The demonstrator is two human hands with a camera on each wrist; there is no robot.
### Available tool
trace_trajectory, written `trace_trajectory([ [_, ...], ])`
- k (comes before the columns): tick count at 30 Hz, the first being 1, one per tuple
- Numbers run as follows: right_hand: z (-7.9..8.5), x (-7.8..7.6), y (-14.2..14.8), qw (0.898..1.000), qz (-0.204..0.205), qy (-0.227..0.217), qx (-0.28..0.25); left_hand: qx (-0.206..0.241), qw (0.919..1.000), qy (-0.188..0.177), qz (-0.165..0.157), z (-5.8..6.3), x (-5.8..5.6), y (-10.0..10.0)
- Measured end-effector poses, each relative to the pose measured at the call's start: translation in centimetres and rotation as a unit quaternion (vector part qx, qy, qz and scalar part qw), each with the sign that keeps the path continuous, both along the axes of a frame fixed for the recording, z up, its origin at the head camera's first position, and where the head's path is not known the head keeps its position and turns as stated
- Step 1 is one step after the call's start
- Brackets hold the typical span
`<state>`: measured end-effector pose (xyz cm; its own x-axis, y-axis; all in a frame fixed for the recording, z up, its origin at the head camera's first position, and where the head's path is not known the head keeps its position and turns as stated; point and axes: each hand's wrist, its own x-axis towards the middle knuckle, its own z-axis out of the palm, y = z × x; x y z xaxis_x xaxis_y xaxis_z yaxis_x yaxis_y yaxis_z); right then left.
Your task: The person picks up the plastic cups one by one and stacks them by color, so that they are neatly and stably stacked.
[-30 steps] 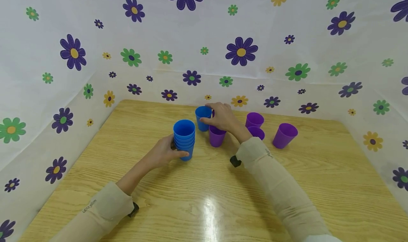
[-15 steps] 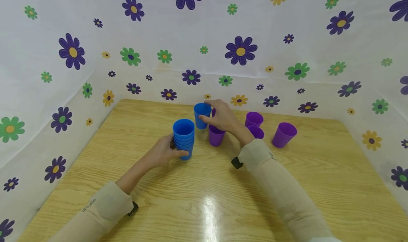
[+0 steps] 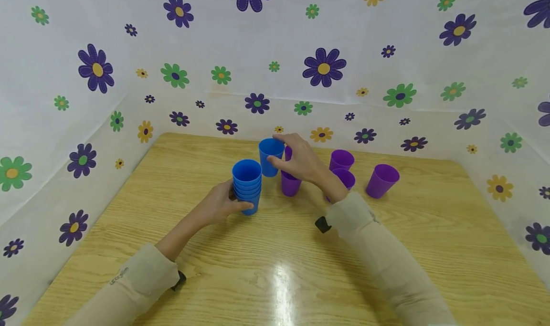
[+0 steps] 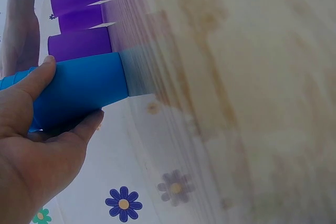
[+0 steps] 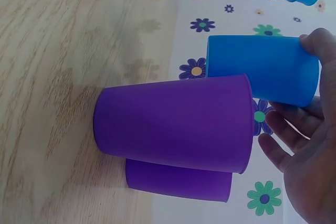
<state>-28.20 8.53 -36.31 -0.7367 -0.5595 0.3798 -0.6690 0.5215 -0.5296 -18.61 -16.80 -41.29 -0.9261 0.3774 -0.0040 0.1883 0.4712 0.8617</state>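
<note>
A stack of several nested blue cups (image 3: 247,186) stands upright near the middle of the table, and my left hand (image 3: 218,205) grips it low down, thumb in front. In the left wrist view, the fingers curl round the lower part of the stack (image 4: 86,87). Just behind and to its right, my right hand (image 3: 299,160) holds a single blue cup (image 3: 268,163) near the rim between thumb and fingers. The right wrist view shows this blue cup (image 5: 262,69) raised off the table. A purple cup (image 3: 290,186) stands below the right hand, partly covered by it.
Behind the right hand another purple cup (image 3: 288,152) is mostly hidden. Further right are two purple cups close together, the back one (image 3: 342,159) and the front one (image 3: 345,177), then a separate purple cup (image 3: 382,181). Flowered cloth (image 3: 258,82) walls the wooden table (image 3: 232,278).
My right hand has lifted the single blue cup slightly and shifted it a little left, toward the stack. The left hand and its stack have stayed nearly still.
</note>
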Motion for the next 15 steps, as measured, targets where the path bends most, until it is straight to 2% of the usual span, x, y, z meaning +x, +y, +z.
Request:
trace_trajectory([
  [15, 1.2, 1.8, 0.4, 0.999, 0.025, 0.010, -0.016, 0.000, 1.0000, -0.005, 0.000, 0.1, -0.1, 0.0],
])
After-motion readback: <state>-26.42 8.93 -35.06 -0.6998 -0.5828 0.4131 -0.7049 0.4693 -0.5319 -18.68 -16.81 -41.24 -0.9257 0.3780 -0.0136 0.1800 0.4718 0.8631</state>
